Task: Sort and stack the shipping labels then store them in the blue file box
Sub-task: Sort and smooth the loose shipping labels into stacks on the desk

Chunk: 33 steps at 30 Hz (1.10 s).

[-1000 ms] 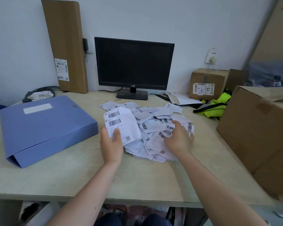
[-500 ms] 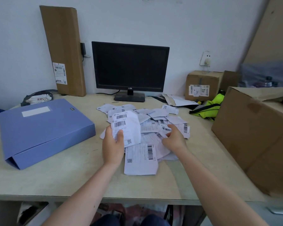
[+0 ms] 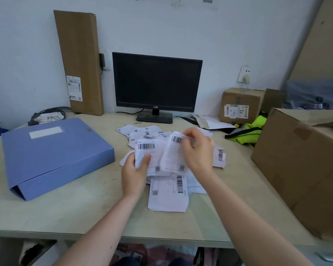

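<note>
Now I see, through the head camera, a person's two bare hands working over a pile of shipping labels point(image 3: 158, 134) on a pale desk point(image 3: 65, 214). The left hand point(image 3: 135, 173) grips a barcoded label point(image 3: 147, 150) at its lower left corner. The thumb presses on the front, and the other fingers curl at the paper's edge, mostly hidden from me. The right hand point(image 3: 198, 152) pinches a curled label point(image 3: 171, 154) at its top between thumb and fingertips. That strip hangs just to the right of the left thumb and overlaps the barcoded label. Both papers are held up over the pile, which spreads beneath and beyond the fingers of both hands. Nearer to me than the fingers, one flat label point(image 3: 168, 194) lies face up between the two forearms, with its far edge under other papers.

The blue file box point(image 3: 52, 156) lies flat and closed, well to the left of the left hand's fingers and apart from the labels, with its white title panel facing up. Beyond the fingers a dark monitor point(image 3: 157, 83) stands against the wall. A tall cardboard box point(image 3: 79, 62) leans on the wall beyond the file box. To the right of the right hand's fingers sits a large carton point(image 3: 304, 169), with a yellow-green vest point(image 3: 248, 131) and a small carton point(image 3: 238, 104) beyond it.
</note>
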Each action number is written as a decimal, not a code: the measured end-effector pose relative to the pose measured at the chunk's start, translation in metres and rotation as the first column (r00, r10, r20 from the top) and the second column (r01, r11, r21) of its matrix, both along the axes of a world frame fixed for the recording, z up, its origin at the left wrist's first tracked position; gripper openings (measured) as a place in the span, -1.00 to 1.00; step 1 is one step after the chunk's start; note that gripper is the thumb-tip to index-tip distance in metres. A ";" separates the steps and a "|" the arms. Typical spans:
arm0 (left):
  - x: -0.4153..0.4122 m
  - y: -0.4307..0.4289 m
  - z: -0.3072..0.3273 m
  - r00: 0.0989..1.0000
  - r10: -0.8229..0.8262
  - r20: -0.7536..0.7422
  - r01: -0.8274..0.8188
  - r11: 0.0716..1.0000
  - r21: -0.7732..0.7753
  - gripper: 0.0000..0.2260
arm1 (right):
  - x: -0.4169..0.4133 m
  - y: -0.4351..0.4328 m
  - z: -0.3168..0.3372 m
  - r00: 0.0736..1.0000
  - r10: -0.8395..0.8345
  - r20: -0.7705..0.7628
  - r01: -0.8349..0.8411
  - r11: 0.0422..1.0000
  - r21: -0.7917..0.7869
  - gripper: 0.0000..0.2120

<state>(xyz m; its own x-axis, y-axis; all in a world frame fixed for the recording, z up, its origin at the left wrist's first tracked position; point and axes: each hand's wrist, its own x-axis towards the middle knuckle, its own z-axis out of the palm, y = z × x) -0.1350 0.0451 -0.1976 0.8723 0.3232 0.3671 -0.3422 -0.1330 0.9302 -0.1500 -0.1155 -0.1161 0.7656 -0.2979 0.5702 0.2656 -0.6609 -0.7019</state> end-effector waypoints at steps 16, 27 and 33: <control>0.004 0.002 -0.001 0.985 0.164 -0.055 -0.164 0.986 -0.008 -0.91 | 0.007 0.001 -0.015 0.813 -0.131 -0.568 -0.107 0.924 -0.366 -0.38; -0.009 -0.002 0.011 0.981 0.192 -0.030 -0.193 0.980 -0.045 -0.84 | -0.016 -0.001 -0.022 0.744 0.200 -0.637 -0.202 0.977 0.071 -0.44; -0.007 -0.003 0.019 0.996 0.024 -0.092 -0.030 0.997 -0.067 -0.90 | -0.018 -0.018 0.005 0.923 0.277 -0.267 -0.185 0.928 0.322 -0.74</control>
